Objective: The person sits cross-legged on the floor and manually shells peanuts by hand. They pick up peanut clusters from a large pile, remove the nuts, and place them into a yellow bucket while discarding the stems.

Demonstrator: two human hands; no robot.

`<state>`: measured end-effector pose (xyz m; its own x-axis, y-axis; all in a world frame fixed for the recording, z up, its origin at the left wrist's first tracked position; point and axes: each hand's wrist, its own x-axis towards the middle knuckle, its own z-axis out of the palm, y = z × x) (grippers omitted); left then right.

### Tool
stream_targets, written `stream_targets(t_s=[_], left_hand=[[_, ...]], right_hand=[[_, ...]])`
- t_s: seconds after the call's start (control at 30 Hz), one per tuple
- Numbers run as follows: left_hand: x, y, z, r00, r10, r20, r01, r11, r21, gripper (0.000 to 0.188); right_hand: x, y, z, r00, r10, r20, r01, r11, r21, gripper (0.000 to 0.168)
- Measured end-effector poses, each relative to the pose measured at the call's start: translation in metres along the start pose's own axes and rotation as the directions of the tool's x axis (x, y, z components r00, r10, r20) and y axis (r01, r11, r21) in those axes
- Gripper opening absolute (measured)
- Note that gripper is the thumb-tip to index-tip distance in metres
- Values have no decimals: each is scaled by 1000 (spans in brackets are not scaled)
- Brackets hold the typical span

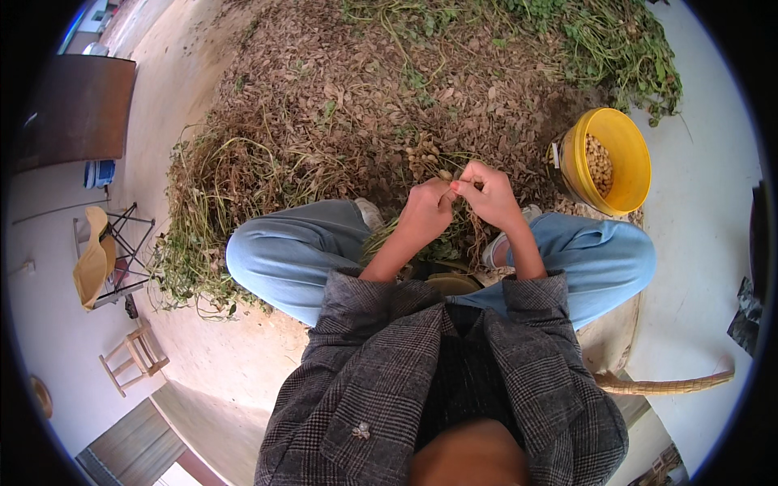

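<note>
Between my knees, my left hand and my right hand meet at the fingertips over a pulled peanut plant. A peanut pod shows at the left fingertips, and a cluster of peanut pods hangs just beyond them. My right thumb and forefinger pinch together beside the left fingers; what lies between them is hidden. Roots and stems of the plant trail below my hands. To the right, a yellow bucket leans with its mouth towards me, holding many loose peanuts.
Dry leaf litter covers the ground ahead. Peanut vines are heaped at the left and the upper right. A folding chair and a wooden stool stand farther left. A straw broom lies at the right.
</note>
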<state>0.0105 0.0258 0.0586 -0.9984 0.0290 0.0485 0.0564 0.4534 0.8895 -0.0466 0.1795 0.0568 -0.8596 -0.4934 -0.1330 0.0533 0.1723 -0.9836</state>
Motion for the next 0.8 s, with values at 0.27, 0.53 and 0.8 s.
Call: stream_targets(t_s=[0.27, 0.53, 0.8], left_hand=[[2, 11, 1, 999, 30, 29, -33, 991, 130, 11], [-2, -13, -13, 994, 69, 90, -94, 946, 310, 10], [-2, -2, -1, 983, 5, 183, -50, 970, 238, 11]], right_hand=[[-1, 9, -13, 936, 279, 215, -347, 632, 693, 22], [-4, 2, -55, 985, 156, 79, -145, 474, 869, 20], [0, 2, -16, 997, 80, 10, -79, 992, -97, 25]])
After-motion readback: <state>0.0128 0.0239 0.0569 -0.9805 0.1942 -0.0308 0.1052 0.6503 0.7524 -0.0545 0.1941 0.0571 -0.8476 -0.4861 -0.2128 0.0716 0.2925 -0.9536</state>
